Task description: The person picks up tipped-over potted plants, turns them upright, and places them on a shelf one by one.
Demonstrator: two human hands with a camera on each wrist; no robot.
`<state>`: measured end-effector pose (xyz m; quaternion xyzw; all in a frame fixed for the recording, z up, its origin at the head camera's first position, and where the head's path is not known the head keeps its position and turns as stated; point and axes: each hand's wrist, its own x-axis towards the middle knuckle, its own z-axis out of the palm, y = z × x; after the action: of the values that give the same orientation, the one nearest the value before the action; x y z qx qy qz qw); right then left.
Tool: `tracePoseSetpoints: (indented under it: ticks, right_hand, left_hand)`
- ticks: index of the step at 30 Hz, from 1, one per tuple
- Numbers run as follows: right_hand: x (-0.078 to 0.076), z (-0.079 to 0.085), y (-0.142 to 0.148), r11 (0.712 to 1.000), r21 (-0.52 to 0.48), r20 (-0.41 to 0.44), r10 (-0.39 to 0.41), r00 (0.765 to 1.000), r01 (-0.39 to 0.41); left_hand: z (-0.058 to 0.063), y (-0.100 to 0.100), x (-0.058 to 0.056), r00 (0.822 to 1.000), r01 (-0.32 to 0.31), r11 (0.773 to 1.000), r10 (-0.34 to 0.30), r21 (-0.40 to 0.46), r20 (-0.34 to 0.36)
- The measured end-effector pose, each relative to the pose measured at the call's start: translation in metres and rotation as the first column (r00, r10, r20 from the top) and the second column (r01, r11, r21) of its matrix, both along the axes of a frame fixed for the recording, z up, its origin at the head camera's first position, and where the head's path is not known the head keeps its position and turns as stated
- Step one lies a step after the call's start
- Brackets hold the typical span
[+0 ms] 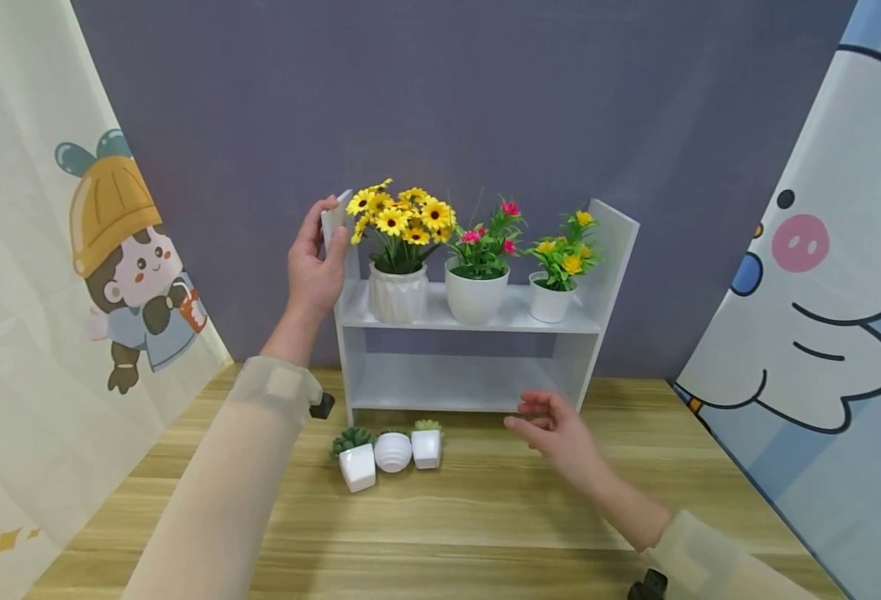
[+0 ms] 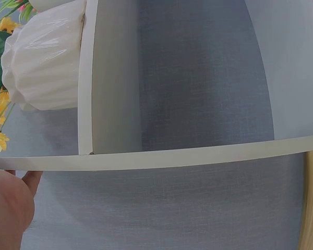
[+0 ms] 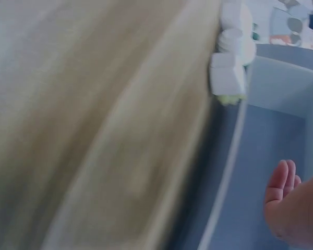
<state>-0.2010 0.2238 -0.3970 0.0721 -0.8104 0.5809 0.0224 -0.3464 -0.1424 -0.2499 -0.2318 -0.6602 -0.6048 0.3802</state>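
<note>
My left hand (image 1: 318,265) grips the upper left side panel of a white two-tier shelf (image 1: 470,327), thumb at the front edge. In the left wrist view that hand (image 2: 10,208) sits at the outer edge of the panel. My right hand (image 1: 560,437), holding nothing, hovers before the lower right of the shelf with fingers loosely bent. On the upper tier stand yellow daisies in a ribbed white pot (image 1: 398,296), a pink-flowered plant in a round white pot (image 1: 478,296), and a smaller yellow-flowered plant in a white pot (image 1: 551,302).
Three small white succulent pots lie on the wooden table (image 1: 470,533) before the shelf: a square one (image 1: 357,468) at left, a round ribbed one (image 1: 392,452), and another square one (image 1: 426,450). A grey cloth backdrop (image 1: 448,100) hangs behind, with printed curtains at both sides.
</note>
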Motion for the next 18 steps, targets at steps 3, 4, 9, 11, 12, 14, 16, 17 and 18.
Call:
tracePoseSetpoints:
  ticks: [3,4,9,11,12,14,16,17,18]
  right_hand:
    - [0.001,-0.013,-0.005,1.000,0.018,0.013,0.022,1.000,-0.022]
    - [0.001,-0.017,-0.007,1.000,0.018,0.017,0.025,1.000,-0.025]
    - [0.003,-0.029,-0.016,0.999,0.002,0.045,0.052,0.998,-0.052]
    - [0.003,-0.031,-0.019,0.999,0.002,0.047,0.048,0.998,-0.049]
    - [0.003,-0.032,-0.021,0.999,0.001,0.048,0.044,0.998,-0.044]
    - [0.003,-0.035,-0.025,0.999,0.002,0.049,0.042,0.998,-0.042]
    - [0.003,-0.037,-0.030,0.999,0.013,0.050,0.038,0.998,-0.038]
    - [0.003,-0.039,-0.032,0.999,0.014,0.052,0.042,0.998,-0.043]
    - [0.003,-0.041,-0.034,0.999,0.016,0.055,0.049,0.997,-0.049]
  left_hand:
    - [-0.001,-0.001,-0.001,1.000,-0.005,1.000,0.005,-0.005,0.006]
    - [-0.001,-0.001,-0.001,1.000,-0.006,1.000,0.006,-0.006,0.007]
    - [0.000,-0.001,-0.001,1.000,-0.003,1.000,0.003,-0.012,0.012]
    - [0.000,-0.001,-0.001,1.000,-0.004,1.000,0.004,-0.013,0.013]
    - [0.000,-0.002,-0.002,1.000,-0.005,1.000,0.005,-0.013,0.014]
    - [0.000,-0.002,-0.002,1.000,-0.009,1.000,0.009,-0.014,0.015]
    - [0.000,-0.002,-0.003,1.000,-0.007,1.000,0.007,-0.009,0.013]
    - [0.000,-0.002,-0.002,1.000,-0.006,1.000,0.006,-0.009,0.013]
    - [0.000,-0.002,-0.002,1.000,-0.003,1.000,0.003,-0.008,0.014]
